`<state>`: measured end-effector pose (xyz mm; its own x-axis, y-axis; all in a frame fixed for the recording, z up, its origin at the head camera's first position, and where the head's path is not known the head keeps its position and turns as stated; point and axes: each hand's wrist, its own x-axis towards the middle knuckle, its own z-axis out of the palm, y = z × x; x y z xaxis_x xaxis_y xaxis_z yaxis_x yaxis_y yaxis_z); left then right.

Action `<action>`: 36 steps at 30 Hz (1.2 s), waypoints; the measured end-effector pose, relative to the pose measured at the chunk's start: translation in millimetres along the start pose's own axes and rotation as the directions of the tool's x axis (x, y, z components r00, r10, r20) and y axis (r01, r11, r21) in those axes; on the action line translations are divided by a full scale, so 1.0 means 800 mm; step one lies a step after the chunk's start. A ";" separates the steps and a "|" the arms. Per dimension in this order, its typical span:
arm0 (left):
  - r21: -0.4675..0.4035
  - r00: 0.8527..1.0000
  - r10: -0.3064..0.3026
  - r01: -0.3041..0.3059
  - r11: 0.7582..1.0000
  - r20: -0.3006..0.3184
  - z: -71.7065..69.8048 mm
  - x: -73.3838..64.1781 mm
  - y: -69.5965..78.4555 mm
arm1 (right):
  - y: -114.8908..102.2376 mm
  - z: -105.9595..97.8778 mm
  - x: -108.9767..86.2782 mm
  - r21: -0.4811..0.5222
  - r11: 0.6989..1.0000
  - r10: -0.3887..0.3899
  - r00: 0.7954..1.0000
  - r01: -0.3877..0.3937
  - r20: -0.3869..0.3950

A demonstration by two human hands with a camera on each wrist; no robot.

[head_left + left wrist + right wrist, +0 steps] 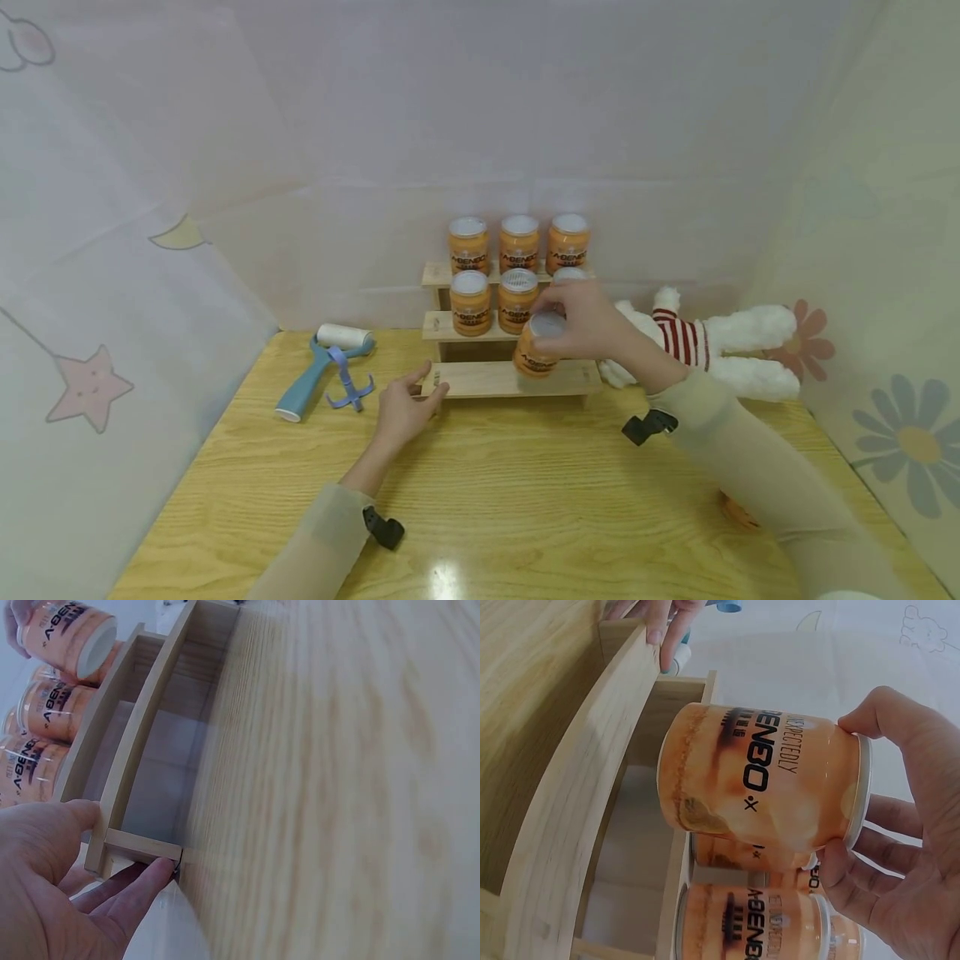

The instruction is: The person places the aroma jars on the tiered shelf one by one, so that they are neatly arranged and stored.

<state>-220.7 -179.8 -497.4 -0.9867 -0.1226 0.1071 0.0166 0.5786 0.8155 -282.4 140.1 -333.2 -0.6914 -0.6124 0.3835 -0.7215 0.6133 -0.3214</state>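
Observation:
My right hand (588,321) grips an orange can (757,780) around its lid rim, thumb on one side and fingers on the other. The can is held above the lowest board of a three-step wooden rack (480,379); its pale base shows in the left wrist view. My left hand (401,408) holds the left end of that lowest step, thumb at the board and fingers against the end support (142,844). Three similar cans, one the top-left can (468,246), stand on the top step. Three more, including the left can (471,304), stand on the middle step, one partly hidden by my right hand.
Left of the rack lie a blue-handled lint roller (300,387) and a small purple hook-shaped stand (349,387). A white plush toy (750,350) in a red-striped top lies to the right. Another orange object (738,510) is mostly hidden by my right sleeve. Fabric walls surround the wooden table (510,500).

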 end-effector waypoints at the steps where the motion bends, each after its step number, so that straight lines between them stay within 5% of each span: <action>1: 0.002 1.000 -0.002 0.002 1.000 -0.002 0.000 0.000 -0.001 | -0.001 0.003 0.002 0.004 1.000 0.006 1.000 -0.006 0.005; 22: -0.008 1.000 -0.010 0.010 1.000 -0.004 0.003 0.002 0.001 | -0.029 0.040 0.023 0.098 0.995 0.000 0.998 0.005 -0.057; 36: -0.097 0.999 -0.048 0.048 0.994 0.003 0.002 0.001 0.003 | -0.041 0.061 0.034 0.163 0.986 -0.025 0.997 0.037 -0.075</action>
<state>-221.7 -177.2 -496.8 -0.9867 -0.1485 0.0660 -0.0157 0.4912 0.8709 -279.2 79.2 -354.6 -0.6680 -0.5888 0.4550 -0.7434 0.5004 -0.4439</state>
